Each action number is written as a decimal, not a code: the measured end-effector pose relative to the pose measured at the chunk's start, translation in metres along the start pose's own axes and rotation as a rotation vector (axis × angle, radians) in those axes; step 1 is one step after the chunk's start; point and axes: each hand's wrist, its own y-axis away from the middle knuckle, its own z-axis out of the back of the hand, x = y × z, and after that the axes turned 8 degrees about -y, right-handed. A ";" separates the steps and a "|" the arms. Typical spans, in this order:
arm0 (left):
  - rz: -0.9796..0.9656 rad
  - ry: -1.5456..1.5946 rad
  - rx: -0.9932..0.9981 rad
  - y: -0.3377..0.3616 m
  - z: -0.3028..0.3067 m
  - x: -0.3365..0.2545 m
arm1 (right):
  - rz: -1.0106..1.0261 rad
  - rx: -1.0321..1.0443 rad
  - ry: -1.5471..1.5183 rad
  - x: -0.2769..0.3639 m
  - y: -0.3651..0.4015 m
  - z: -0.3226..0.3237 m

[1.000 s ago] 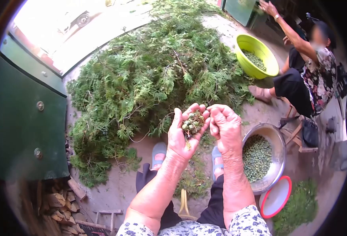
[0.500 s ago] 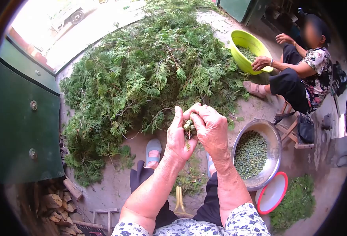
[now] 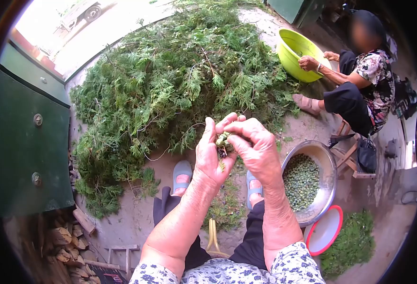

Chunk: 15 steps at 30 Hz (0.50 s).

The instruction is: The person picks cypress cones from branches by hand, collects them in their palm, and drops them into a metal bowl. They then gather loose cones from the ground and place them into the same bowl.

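Note:
A small cluster of green cones (image 3: 223, 140), with dark bits and a leafy sprig, rests in the cupped palm of my left hand (image 3: 207, 158). My right hand (image 3: 258, 149) pinches at the cluster from the right side, thumb and forefinger pressed against the cones. Its fingertips partly hide what they grip. Both hands are raised above my knees, in front of a large heap of leafy evergreen branches (image 3: 170, 90). Down to the right stands a metal basin (image 3: 329, 182) holding many picked green cones (image 3: 301, 182).
At the upper right a seated person (image 3: 371, 75) grips a yellow-green tub (image 3: 291, 59). A red-rimmed white basin (image 3: 325, 232) leans by the metal one, near a pile of green sprigs (image 3: 350, 246). Firewood (image 3: 66, 241) lies lower left, below a green metal door (image 3: 28, 142).
My right fingers have shifted and spread a little at the cones, exposing more of the cluster. The other person's hands have moved onto the tub, which is now tipped more toward them.

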 end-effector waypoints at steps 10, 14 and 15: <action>0.001 -0.009 0.065 0.001 0.002 0.000 | -0.104 0.017 0.040 0.004 0.003 -0.006; 0.011 0.065 0.056 -0.002 0.004 -0.002 | -0.267 -0.053 -0.314 -0.008 0.004 -0.002; 0.017 0.072 0.075 -0.003 0.007 -0.003 | -0.447 -0.078 -0.643 0.004 0.003 0.001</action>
